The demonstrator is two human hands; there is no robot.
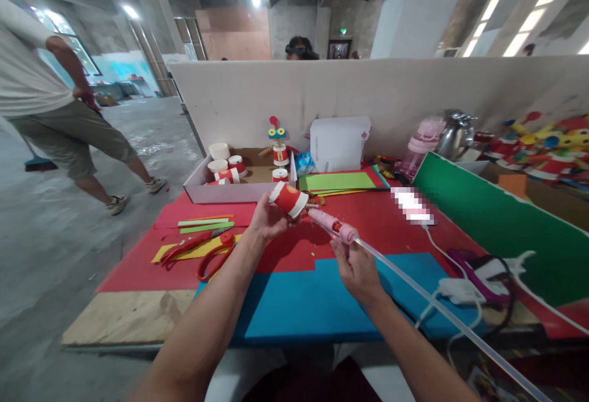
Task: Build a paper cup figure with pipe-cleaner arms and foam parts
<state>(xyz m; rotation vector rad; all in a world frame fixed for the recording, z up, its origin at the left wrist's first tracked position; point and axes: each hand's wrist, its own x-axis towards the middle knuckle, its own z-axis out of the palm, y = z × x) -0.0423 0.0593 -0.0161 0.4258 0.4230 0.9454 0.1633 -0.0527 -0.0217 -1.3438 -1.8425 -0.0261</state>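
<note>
Two hands are busy over the table. The left hand (269, 223) is closed around a red and white paper cup (289, 199), with the fingers under and beside it. The cup is in the air, above the red paper (294, 253), near the middle of the table. It is tipped on its side, maybe so one end can face the tool. The right hand (358, 267) is wrapped around the handle of a pink glue gun (329, 221). The gun's tip is right by the cup, but I cannot tell if they touch. I cannot see the trigger well enough to say if it is squeezed. A long, clear glue stick (414, 288) pokes out of the back of the gun, and it points away to the right, so it is not in the way of the cup.

More cups sit in a low box (230, 193), and its sides likely stop them rolling off. A little cup figure (280, 155) stands at the box's right end. Paper strips (206, 223) and a red-handled tool (186, 246) lie to the left, probably to be easy to reach.
</note>
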